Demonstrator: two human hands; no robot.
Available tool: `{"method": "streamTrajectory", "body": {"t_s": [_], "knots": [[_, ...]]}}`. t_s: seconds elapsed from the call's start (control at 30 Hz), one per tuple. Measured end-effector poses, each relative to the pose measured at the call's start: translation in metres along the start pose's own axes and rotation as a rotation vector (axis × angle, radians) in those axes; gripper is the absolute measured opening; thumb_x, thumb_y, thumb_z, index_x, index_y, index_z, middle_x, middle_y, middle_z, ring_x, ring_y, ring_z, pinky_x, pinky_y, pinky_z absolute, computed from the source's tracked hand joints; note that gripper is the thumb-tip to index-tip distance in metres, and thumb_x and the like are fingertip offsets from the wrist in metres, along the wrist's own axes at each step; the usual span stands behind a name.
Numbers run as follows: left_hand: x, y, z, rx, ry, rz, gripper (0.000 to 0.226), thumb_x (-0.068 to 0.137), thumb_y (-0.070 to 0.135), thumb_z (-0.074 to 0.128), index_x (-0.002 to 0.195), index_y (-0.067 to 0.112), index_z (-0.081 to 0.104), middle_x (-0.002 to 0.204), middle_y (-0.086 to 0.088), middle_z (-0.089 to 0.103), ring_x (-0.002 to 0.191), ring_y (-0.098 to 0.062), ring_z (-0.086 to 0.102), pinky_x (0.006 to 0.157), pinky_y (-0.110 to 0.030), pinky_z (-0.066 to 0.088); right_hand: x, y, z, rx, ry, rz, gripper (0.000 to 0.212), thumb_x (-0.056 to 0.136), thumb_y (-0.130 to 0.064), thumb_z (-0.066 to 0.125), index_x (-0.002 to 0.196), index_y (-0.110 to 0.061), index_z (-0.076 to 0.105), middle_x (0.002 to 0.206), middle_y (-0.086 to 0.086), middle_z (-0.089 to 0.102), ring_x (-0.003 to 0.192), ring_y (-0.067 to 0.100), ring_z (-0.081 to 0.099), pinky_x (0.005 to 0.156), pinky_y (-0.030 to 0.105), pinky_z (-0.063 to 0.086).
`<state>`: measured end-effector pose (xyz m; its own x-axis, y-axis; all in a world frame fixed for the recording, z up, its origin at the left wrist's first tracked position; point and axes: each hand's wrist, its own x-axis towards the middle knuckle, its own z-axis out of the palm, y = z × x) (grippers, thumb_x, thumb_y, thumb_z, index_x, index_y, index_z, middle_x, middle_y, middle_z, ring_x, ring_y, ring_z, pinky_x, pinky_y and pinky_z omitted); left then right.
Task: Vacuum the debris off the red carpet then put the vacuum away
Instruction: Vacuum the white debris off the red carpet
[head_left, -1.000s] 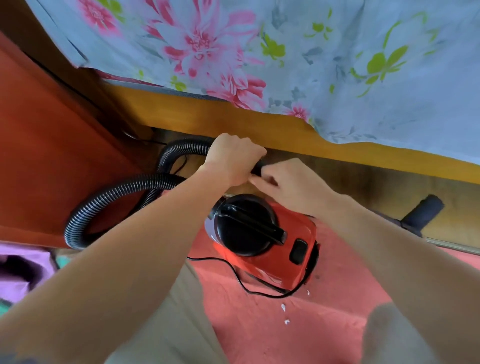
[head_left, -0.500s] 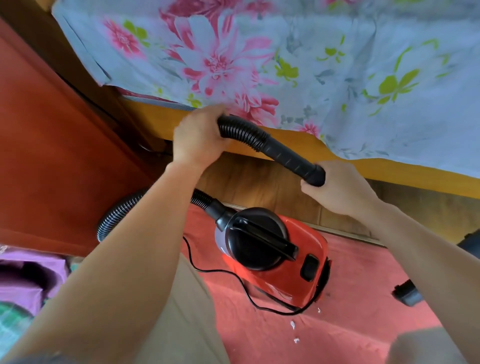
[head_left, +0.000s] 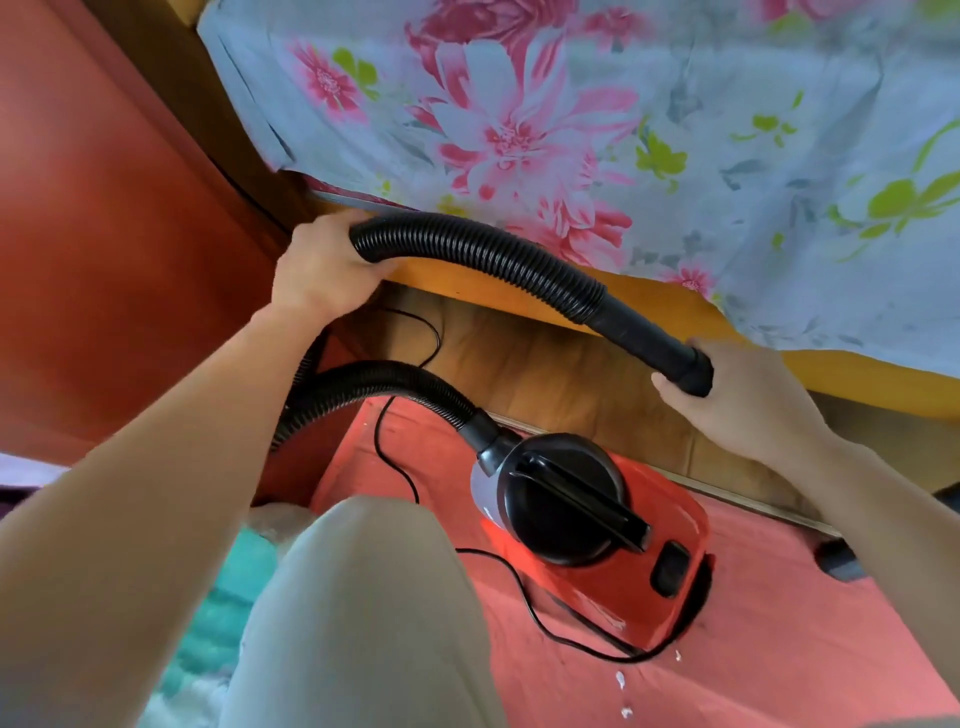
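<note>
Bright soft daylight, wide-angle edge distortion

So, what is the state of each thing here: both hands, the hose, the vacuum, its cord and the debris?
Left hand: grips the ribbed part of the hose.
Right hand: holds the hose's smooth end.
Hose: lifted, arched between the hands, attached to the vacuum.
Vacuum: resting on the red carpet.
Cord: loose, trailing over the carpet.
Debris: white bits lying on the carpet, not yet vacuumed.
</note>
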<state>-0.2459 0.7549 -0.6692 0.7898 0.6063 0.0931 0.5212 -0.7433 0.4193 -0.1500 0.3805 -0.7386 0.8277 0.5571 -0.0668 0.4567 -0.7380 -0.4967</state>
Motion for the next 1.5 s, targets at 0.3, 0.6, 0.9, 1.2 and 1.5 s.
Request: {"method": "streamTrajectory", "body": {"t_s": [0.3, 0.6, 0.9, 1.2, 1.5], "knots": [[-0.002, 0.055, -0.098, 0.149, -0.058, 0.212, 0.026, 0.081, 0.039, 0.077, 0.081, 0.021, 0.058, 0.068, -0.001, 0.058, 0.068, -0.025, 0.058, 0.064, -0.032, 0.043, 0.001, -0.002, -0.015, 0.028, 0.202, 0.008, 0.020, 0.089, -0.041, 0.064, 0.088, -0.023, 0.056, 0.060, -0.004, 0.056, 0.057, 0.020, 0.054, 0.049, 0.028, 0.038], [0.014, 0.093, -0.140, 0.105, -0.114, 0.260, 0.028, 0.083, 0.038, 0.077, 0.081, 0.018, 0.057, 0.064, -0.012, 0.065, 0.044, -0.017, 0.059, 0.044, -0.018, 0.046, 0.006, -0.019, -0.056, 0.103, 0.260, 0.020, 0.015, 0.087, -0.035, 0.065, 0.089, -0.022, 0.057, 0.061, -0.003, 0.056, 0.059, 0.026, 0.057, 0.053, 0.033, 0.046], [0.025, 0.071, -0.196, 0.112, -0.027, 0.061, 0.029, 0.083, 0.040, 0.075, 0.089, 0.018, 0.059, 0.081, -0.004, 0.062, 0.085, -0.031, 0.063, 0.079, -0.039, 0.049, 0.010, -0.110, -0.139, -0.159, 0.190, -0.082, 0.027, 0.091, -0.038, 0.057, 0.104, -0.017, 0.047, 0.070, -0.004, 0.052, 0.059, 0.028, 0.049, 0.055, 0.033, 0.039], [0.001, 0.084, -0.227, -0.296, -0.045, -0.292, 0.031, 0.076, 0.038, 0.081, 0.092, 0.016, 0.067, 0.085, 0.001, 0.067, 0.083, -0.017, 0.063, 0.077, -0.034, 0.052, -0.018, -0.179, -0.199, 0.020, 0.022, 0.005, 0.019, 0.088, -0.029, 0.065, 0.096, -0.018, 0.052, 0.063, -0.008, 0.046, 0.063, 0.031, 0.057, 0.056, 0.029, 0.036], [0.016, 0.128, -0.209, -0.161, -0.233, -0.164, 0.032, 0.087, 0.034, 0.075, 0.109, 0.015, 0.062, 0.100, 0.001, 0.064, 0.092, -0.015, 0.056, 0.078, -0.028, 0.044, -0.057, -0.172, -0.190, 0.292, -0.106, 0.261, 0.017, 0.087, -0.032, 0.070, 0.084, -0.020, 0.058, 0.065, -0.009, 0.059, 0.067, 0.020, 0.061, 0.054, 0.025, 0.037]]}}
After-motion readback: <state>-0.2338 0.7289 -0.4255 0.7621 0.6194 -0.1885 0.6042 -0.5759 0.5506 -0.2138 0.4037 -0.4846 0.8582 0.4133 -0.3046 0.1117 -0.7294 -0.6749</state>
